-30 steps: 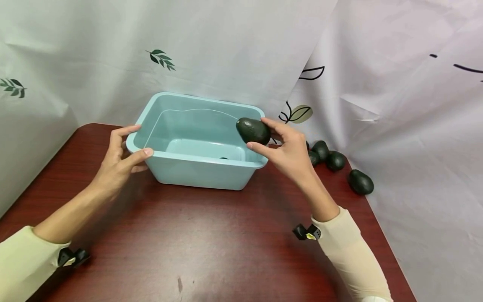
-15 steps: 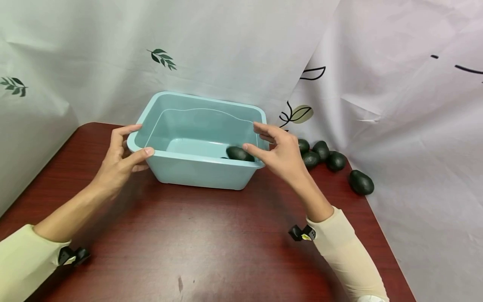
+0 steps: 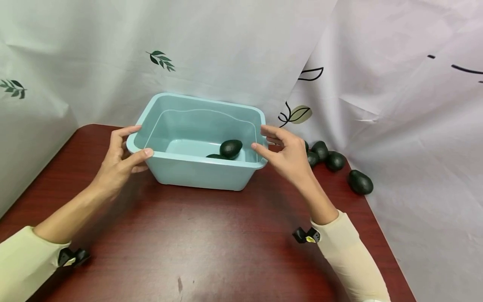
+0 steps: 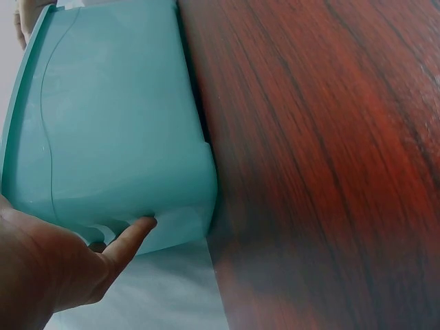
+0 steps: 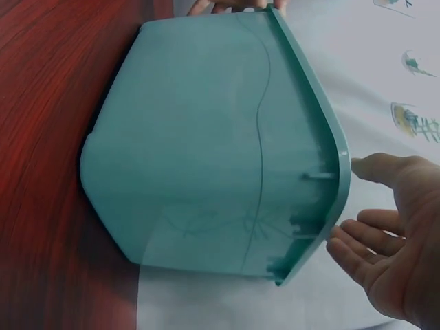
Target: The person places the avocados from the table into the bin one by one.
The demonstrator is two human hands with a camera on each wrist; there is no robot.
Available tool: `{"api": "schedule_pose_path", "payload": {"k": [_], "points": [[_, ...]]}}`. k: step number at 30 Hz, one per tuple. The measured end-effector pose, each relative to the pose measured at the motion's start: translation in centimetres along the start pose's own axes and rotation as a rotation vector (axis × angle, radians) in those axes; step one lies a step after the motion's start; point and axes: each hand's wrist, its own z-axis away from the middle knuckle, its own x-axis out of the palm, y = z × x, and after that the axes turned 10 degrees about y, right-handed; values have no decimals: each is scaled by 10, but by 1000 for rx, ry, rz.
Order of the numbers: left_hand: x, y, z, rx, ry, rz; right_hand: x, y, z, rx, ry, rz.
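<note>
A light blue plastic tub stands at the back of the table. My left hand holds its left end, with thumb and forefinger on the rim and other fingers below against the outer wall; the left wrist view shows the hand at that end. Inside the tub lies an avocado, and part of another avocado shows above the front rim. Over the tub's right end, my right hand spreads thumb and fingers apart, holding nothing. In the right wrist view that hand is beside the rim.
Several avocados sit in a group to the right of the tub, partly hidden by the right hand. A single avocado rests near the right edge of the dark red table. White patterned cloth hangs behind.
My right hand has let go of an avocado, which dropped into the tub and rolled left. The right hand shifted slightly left, then back right. The left hand stays on the tub.
</note>
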Motion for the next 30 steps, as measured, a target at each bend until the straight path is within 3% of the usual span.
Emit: {"api": "schedule_pose_path", "payload": {"k": [13, 30], "points": [[-2, -2, -1, 1, 1, -37, -24, 18, 4, 46, 72, 39], [-5, -2, -1, -1, 6, -73, -71, 42, 11, 143, 150, 105]]}}
